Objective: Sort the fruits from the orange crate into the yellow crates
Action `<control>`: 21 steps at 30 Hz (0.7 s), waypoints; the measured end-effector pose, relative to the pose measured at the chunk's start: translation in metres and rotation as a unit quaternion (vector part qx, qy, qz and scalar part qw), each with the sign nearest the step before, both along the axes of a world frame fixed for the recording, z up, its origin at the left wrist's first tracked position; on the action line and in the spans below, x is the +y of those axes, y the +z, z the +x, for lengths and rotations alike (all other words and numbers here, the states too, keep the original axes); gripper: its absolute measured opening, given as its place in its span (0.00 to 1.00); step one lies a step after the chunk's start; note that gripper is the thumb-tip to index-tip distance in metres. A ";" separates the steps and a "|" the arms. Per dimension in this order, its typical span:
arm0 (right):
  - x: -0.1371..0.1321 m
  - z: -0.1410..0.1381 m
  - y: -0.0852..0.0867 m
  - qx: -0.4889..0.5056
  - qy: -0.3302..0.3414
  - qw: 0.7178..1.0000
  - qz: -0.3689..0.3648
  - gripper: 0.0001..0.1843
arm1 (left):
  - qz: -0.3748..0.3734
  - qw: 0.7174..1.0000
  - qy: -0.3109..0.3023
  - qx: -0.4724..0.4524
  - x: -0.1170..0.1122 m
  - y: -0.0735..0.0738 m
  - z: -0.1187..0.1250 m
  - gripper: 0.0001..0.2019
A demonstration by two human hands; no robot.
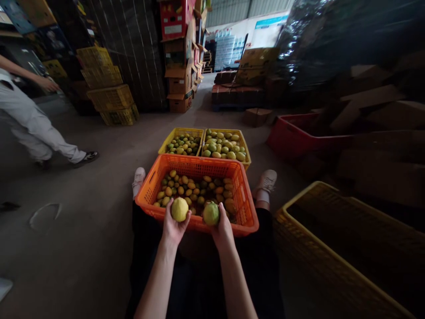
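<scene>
A pale yellow lemon (pixel 179 209) rests in my left hand (pixel 173 225), with the thumb and fingers curled round its sides. My right hand (pixel 224 228) grips a greenish lemon (pixel 211 213) at about the same height. Both hands are over the near rim of an orange plastic crate (pixel 195 163), which stands between my legs. Many smaller-looking yellow, orange and green fruits (pixel 188 192) lie across its bottom. Just beyond it, two yellow crates stand side by side: the left crate (pixel 165 141) holds greener fruit, the right crate (pixel 245 144) larger yellow-green lemons (pixel 226 145).
To my right are a large yellow crate (pixel 300 199) and a red bin (pixel 290 130) near piled cardboard (pixel 375 99). A person in light trousers (pixel 36 124) is at the left. Stacked yellow crates (pixel 111 95) and tall cardboard boxes (pixel 178 84) stand farther back.
</scene>
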State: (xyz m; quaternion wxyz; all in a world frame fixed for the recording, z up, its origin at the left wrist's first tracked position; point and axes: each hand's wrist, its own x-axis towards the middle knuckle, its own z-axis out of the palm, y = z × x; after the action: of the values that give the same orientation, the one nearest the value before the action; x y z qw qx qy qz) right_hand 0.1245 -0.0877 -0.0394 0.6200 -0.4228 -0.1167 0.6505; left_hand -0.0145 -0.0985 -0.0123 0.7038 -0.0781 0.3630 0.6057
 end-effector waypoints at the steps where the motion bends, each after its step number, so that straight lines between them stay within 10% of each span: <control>1: 0.000 0.000 0.003 0.019 -0.009 1.000 -0.017 0.20 | 0.006 1.000 -0.005 -0.005 0.000 -0.002 0.000 0.18; 21: -0.010 -0.001 0.017 0.058 0.113 0.990 0.068 0.17 | 0.100 0.993 -0.053 -0.019 -0.008 0.007 -0.006 0.18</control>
State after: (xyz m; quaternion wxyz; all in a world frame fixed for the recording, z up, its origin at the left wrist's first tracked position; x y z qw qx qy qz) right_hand 0.1235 -0.0974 -0.0221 0.5757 -0.3252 -0.1716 0.7303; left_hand -0.0204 -0.1067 -0.0053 0.7457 0.0009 0.2907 0.5995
